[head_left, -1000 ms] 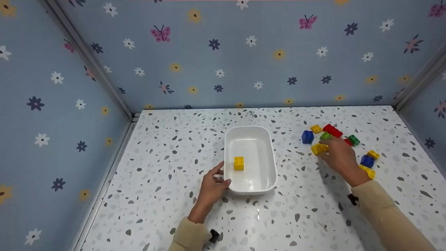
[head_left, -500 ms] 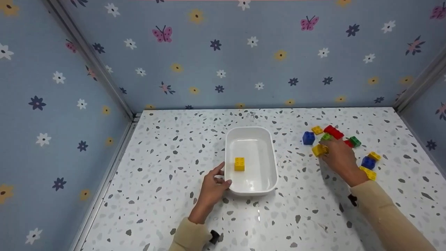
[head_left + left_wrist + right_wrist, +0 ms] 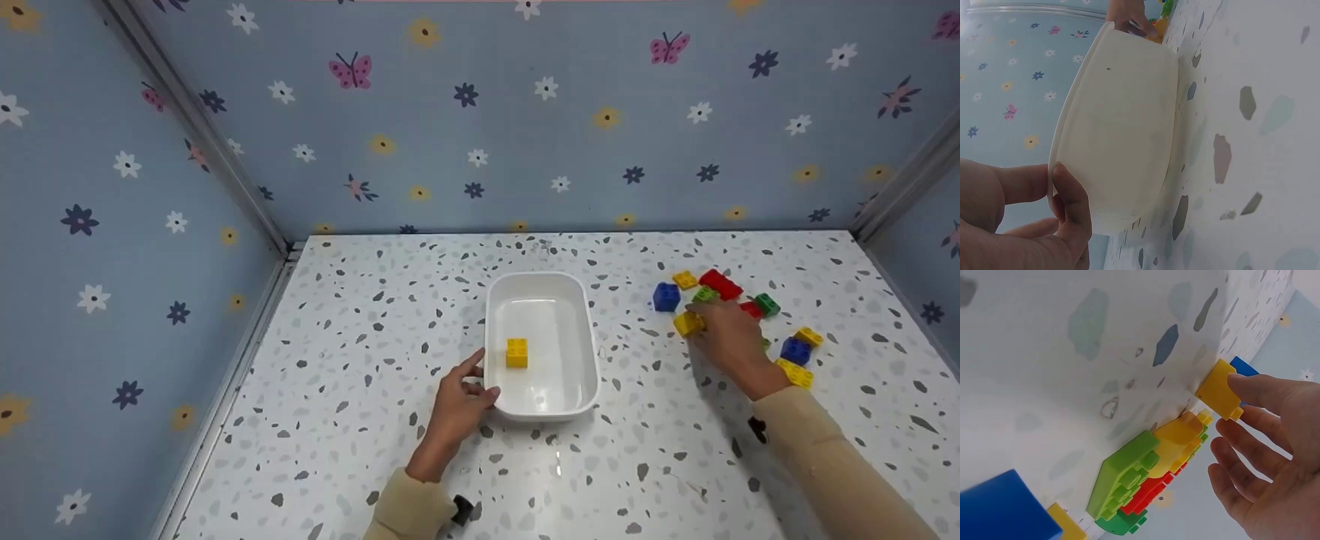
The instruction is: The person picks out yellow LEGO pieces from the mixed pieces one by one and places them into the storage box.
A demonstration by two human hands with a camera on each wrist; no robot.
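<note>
My left hand (image 3: 459,401) pinches the near-left rim of a white plastic tub (image 3: 589,330); in the left wrist view, thumb and fingers (image 3: 1072,194) sit on both sides of that rim. Inside the tub, toward its left wall, rests one yellow toy brick (image 3: 517,353). At the right, my right hand (image 3: 731,337) pinches another yellow toy brick (image 3: 1219,389), its thumb against the near face and the far fingertips partly hidden. A blue brick (image 3: 666,297) stands just beyond it. Under and around that hand are a light green brick (image 3: 1126,475) and red bricks (image 3: 720,283).
A dark green brick (image 3: 766,304) and a flat yellow brick (image 3: 685,280) lie among the pile. Nearer the right sleeve are a blue brick (image 3: 796,350) and two yellow ones. Flowered panels (image 3: 525,120) wall in the speckled table (image 3: 360,315) at the back and sides.
The right hand stays at the yellow brick with only a slight shift of its fingers. A bit of green shows beside that hand now. Left hand and tub keep their place.
</note>
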